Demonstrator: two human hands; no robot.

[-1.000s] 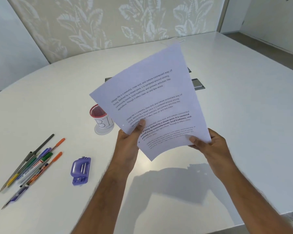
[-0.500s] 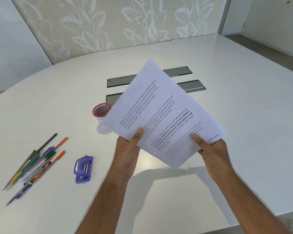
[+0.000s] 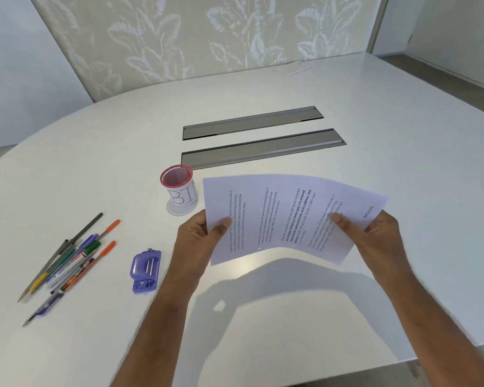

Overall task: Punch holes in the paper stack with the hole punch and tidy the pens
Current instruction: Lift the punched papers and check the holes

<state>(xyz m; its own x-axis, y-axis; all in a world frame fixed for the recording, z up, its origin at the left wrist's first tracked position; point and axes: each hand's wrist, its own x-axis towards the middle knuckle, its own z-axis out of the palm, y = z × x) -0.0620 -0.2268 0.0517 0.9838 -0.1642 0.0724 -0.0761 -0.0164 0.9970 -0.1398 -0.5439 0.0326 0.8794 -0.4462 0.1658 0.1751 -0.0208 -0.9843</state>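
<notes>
I hold a thin stack of printed white paper (image 3: 285,216) above the table, turned sideways so its text lines run up and down. My left hand (image 3: 199,236) pinches its left short edge and my right hand (image 3: 375,236) grips its right end. The sheets sag slightly between them. A small purple hole punch (image 3: 145,271) lies on the table left of my left forearm. Several pens and pencils (image 3: 67,261) lie loose in a fan at the far left. A pink mesh pen cup (image 3: 179,188) labelled "BIN" stands behind my left hand.
Two grey cable-slot covers (image 3: 263,148) are set into the white table (image 3: 403,163) beyond the paper. A patterned partition stands at the table's far edge. The table's near edge runs along the bottom right.
The paper stack has been rotated clockwise from upright to lying sideways and lowered toward the table. Both hands kept hold and moved apart.
</notes>
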